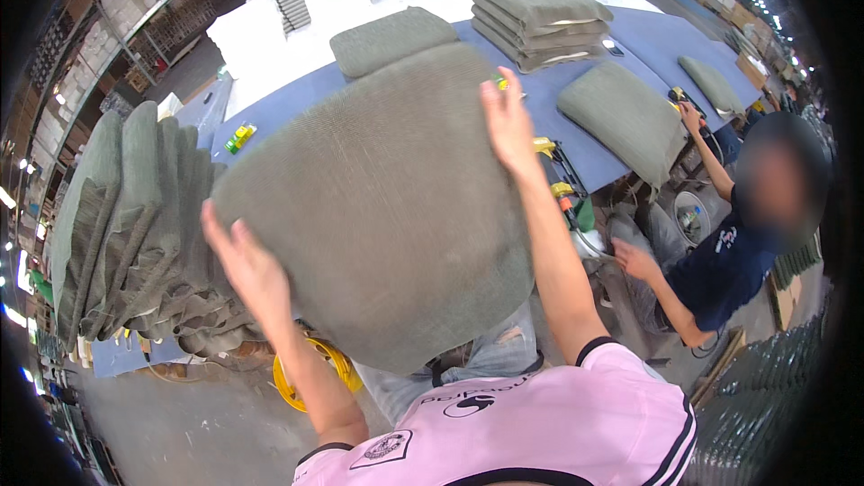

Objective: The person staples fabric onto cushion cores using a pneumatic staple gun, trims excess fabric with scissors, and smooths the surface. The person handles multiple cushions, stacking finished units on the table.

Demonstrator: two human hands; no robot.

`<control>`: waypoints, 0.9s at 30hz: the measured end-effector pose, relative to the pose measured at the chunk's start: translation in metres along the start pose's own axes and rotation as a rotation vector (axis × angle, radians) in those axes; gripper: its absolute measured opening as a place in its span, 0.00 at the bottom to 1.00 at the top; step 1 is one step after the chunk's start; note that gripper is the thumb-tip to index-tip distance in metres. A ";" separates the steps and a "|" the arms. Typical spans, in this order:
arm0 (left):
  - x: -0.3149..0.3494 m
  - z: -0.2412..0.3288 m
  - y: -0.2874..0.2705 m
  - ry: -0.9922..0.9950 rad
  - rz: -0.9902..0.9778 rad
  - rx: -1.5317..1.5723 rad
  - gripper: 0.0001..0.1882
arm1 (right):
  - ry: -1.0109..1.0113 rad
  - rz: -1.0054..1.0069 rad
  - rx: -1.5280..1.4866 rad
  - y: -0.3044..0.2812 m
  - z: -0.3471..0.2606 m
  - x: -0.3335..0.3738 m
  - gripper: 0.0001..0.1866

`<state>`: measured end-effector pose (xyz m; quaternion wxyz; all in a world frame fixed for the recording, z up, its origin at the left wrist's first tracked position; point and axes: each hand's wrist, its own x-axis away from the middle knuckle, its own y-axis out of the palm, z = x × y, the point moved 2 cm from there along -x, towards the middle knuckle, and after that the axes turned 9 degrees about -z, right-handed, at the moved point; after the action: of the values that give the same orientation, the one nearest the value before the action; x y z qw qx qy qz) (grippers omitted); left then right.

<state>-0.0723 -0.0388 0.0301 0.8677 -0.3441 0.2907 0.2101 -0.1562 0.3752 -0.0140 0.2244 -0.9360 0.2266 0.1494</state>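
Note:
A large grey-green fabric-covered cushion with rounded corners is in front of me, its near edge tilted down toward my lap. My left hand is at its left edge, thumb and fingers fairly straight. Along the far right edge lies my right hand, fingers pointing away from me. Between them the two hands hold the cushion by its sides; the fingers' undersides are hidden. Just beyond it, a smaller grey-green cushion lies on the blue table.
Folded grey-green covers hang in a thick pile at left. A stack of covers stands at the back. Yellow-and-black tools lie by my right forearm. A co-worker sits at right beside another cushion. A yellow coil is below.

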 end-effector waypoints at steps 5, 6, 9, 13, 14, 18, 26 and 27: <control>0.080 -0.122 0.182 -0.277 -0.637 -0.588 0.43 | -0.152 -0.283 0.786 0.126 0.152 0.060 0.46; 0.094 -0.136 0.182 -0.202 -0.509 -0.556 0.43 | -0.085 -0.236 0.659 0.136 0.149 0.066 0.44; 0.091 -0.136 0.189 -0.208 -0.566 -0.511 0.42 | -0.100 -0.243 0.661 0.135 0.146 0.058 0.40; 0.076 -0.149 0.185 -0.235 -0.801 -0.534 0.41 | -0.102 -0.284 0.727 0.137 0.149 0.078 0.36; 0.068 -0.159 0.187 -0.227 -0.798 -0.525 0.41 | -0.102 -0.288 0.720 0.137 0.147 0.080 0.36; 0.050 -0.182 0.190 -0.231 -0.689 -0.328 0.37 | -0.099 -0.289 0.684 0.138 0.142 0.078 0.36; 0.050 -0.177 0.195 -0.247 -0.638 -0.319 0.36 | -0.132 -0.247 0.684 0.133 0.143 0.075 0.34; 0.050 -0.178 0.195 -0.243 -0.634 -0.318 0.36 | -0.140 -0.249 0.685 0.133 0.143 0.076 0.34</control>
<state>-0.2089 -0.0267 -0.2006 0.8537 -0.5198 0.0284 0.0128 -0.1825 0.3117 -0.2122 0.5561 -0.8145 0.1322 0.0999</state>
